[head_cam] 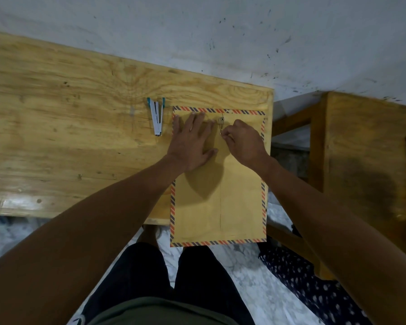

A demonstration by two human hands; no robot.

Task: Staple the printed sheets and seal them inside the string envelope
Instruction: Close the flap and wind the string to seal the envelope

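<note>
Looking down from the head camera, the envelope [218, 184] lies flat at the right end of the wooden table [68, 127], its lower end hanging off the near edge. It looks light and thin, stiffened a little by whatever is inside, and likely to slide on the smooth wood, so pinning it flat is the sensible hold. The left hand [192, 141] does that, fingers spread and palm pressed on the flap area. At 3 o'clock from it, the right hand [242, 144] pinches the thin string [221, 127], which runs up to the round clasp [221, 118] at 12 o'clock. That string is limp and fine; I'd judge it needs a fingertip grip near its free end and gentle tension. The stapler [156, 117] rests at 9 o'clock of the envelope, untouched. The printed sheets are not visible, presumably inside.

Count: 1 envelope, 1 string, 1 clasp visible, 1 stapler, 2 hands.
</note>
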